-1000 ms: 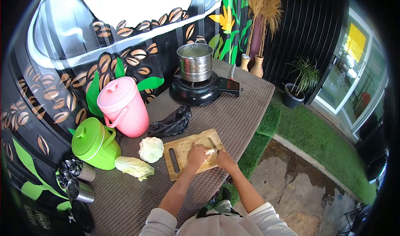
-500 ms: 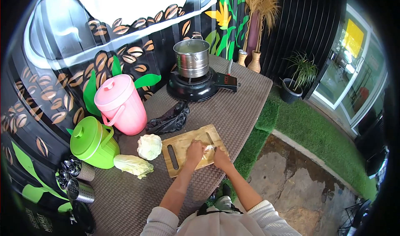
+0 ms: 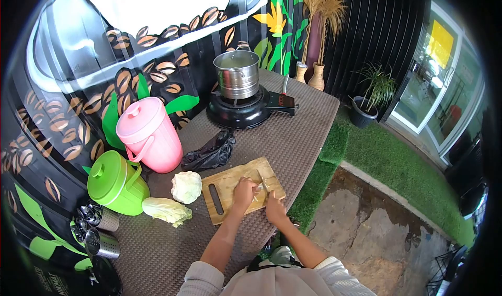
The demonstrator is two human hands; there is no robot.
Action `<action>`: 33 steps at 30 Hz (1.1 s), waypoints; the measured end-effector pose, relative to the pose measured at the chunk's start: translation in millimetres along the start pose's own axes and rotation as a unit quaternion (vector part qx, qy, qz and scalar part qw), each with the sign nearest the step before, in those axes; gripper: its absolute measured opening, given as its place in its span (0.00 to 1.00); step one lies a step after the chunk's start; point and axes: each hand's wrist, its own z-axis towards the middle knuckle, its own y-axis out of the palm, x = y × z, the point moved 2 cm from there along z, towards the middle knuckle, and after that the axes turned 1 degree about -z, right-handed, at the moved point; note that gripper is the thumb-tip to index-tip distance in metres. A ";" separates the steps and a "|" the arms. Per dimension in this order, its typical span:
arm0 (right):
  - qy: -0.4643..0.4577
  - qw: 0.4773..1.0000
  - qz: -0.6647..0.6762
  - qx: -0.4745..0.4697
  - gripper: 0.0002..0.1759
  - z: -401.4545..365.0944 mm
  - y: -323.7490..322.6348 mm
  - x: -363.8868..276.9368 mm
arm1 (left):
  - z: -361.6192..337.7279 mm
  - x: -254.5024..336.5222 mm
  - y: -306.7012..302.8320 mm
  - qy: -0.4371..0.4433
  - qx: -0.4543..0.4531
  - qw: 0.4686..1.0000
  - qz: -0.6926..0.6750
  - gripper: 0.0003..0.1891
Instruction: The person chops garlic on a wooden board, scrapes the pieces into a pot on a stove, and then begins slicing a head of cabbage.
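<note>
A wooden cutting board (image 3: 228, 180) with a slot handle lies near the table's right edge. My left hand (image 3: 244, 192) is closed over its middle, on small pale pieces (image 3: 258, 190) too small to name. At the board's front right edge, my right hand (image 3: 275, 209) is wrapped round the handle of a knife (image 3: 264, 181), whose blade points away from me over the board. Left of the board sit a round pale cabbage (image 3: 186, 187) and a longer leafy cabbage (image 3: 167, 211).
A steel pot (image 3: 237, 75) stands on a black portable stove (image 3: 240, 112). A black plastic bag (image 3: 210, 151), a pink jug (image 3: 151, 135) and a green jug (image 3: 117, 183) stand or lie farther left, with metal utensil holders (image 3: 102, 242) at the lower left.
My right hand has moved a little toward me and to the left, and more of the knife blade shows. My left hand stays over the board. The view has shifted slightly.
</note>
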 end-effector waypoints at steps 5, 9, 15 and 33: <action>-0.052 0.997 0.051 0.007 0.20 13.9 -9.2 0.2 | -2.0 -0.6 1.6 -0.005 -0.018 1.000 0.001 0.05; -0.077 0.996 0.029 -0.044 0.20 23.0 -4.1 10.3 | -0.5 -5.0 7.0 0.010 0.009 1.000 0.027 0.04; -0.041 0.999 0.031 0.008 0.21 8.4 -0.7 -4.6 | 3.1 -2.4 3.7 0.006 -0.027 1.000 0.008 0.05; -0.058 0.990 0.038 -0.120 0.23 61.0 -26.1 2.7 | -3.0 -0.4 5.5 0.003 0.008 0.999 0.036 0.07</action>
